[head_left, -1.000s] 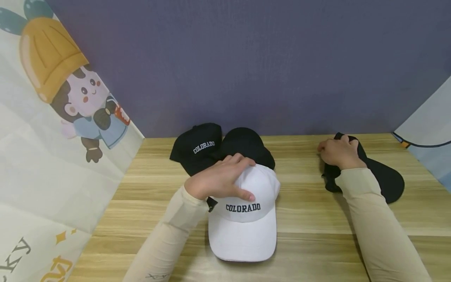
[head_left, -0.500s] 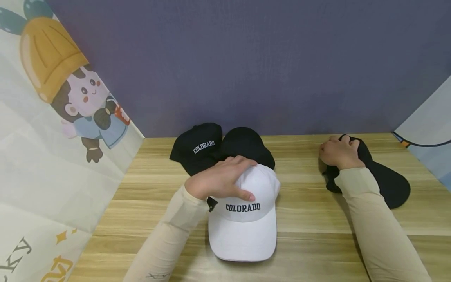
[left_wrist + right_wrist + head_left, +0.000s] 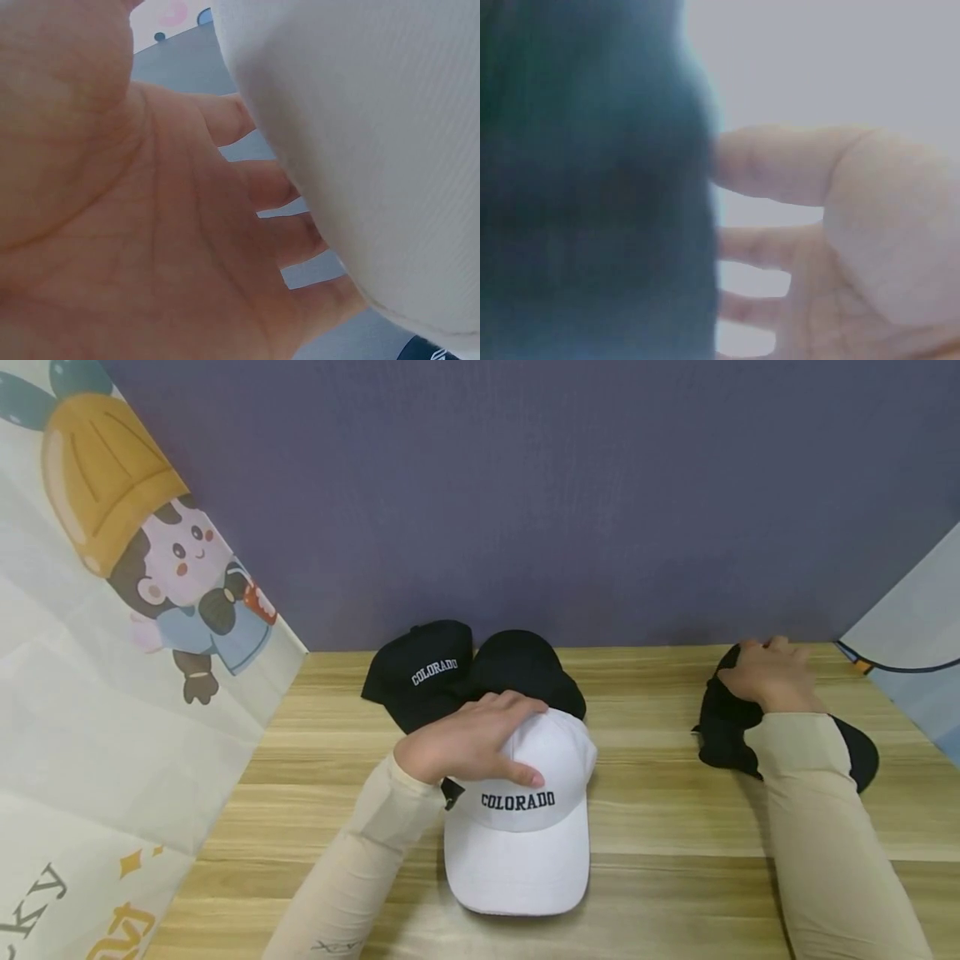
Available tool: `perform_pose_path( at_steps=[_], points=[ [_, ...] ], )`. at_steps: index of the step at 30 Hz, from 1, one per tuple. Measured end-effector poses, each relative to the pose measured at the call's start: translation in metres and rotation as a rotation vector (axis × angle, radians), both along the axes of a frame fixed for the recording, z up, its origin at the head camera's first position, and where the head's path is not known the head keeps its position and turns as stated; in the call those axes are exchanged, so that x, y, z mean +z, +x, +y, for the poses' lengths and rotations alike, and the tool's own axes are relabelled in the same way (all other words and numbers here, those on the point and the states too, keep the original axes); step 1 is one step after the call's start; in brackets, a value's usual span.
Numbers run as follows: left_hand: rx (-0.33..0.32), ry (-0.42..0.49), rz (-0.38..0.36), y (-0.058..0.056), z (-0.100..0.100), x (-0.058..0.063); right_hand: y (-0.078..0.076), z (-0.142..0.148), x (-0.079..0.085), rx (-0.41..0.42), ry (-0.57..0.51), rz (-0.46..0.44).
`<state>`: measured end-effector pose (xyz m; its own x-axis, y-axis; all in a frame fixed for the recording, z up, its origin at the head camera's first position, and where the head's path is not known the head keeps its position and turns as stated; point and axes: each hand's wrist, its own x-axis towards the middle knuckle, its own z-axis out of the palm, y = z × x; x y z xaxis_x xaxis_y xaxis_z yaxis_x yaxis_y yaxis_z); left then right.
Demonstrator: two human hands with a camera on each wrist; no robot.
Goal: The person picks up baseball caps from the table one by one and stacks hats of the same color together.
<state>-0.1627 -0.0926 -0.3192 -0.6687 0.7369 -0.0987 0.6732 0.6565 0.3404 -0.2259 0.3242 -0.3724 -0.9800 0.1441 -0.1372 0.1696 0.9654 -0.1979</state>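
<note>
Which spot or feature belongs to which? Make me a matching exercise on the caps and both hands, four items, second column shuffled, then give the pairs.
Things
1. White cap
2. Black cap with pale lettering
3. Left hand
4. Right hand

Places and features
A. On the black cap farthest right
B. Dark lettering across the front
C. Thumb lying against a white crown
D. Leftmost of all the caps

Right pairs: 1-B, 2-D, 3-C, 4-A
</note>
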Motion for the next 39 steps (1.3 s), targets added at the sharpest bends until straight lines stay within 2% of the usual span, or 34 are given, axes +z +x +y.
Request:
perform_pose_path(
  at_steps=[6,9,17,24,31,36,39],
  points=[
    [0.014,-0.009,-0.016,0.001,0.0,0.001,0.006,0.019,0.007,-0.022,-0.031,-0.101],
    [0.012,-0.009,-0.018,0.0,0.0,0.001,0.009,0.027,0.01,-0.002,-0.067,-0.133],
    [0.014,-0.003,-0.03,-0.001,-0.004,0.002,0.013,0.042,0.009,0.034,-0.24,-0.189],
    [0.015,-0.006,-0.033,-0.001,-0.007,0.004,0.009,0.033,0.009,0.032,-0.388,-0.227],
    [0.019,-0.015,-0.024,0.0,-0.008,0.007,0.006,0.014,0.013,0.11,-0.481,-0.224],
    [0.017,0.002,0.014,0.001,-0.007,0.009,0.007,0.006,0.016,0.132,-0.521,-0.206],
    [-0.006,0.038,0.041,0.004,-0.005,0.011,0.008,0.003,0.018,0.135,-0.532,-0.187]
  ],
)
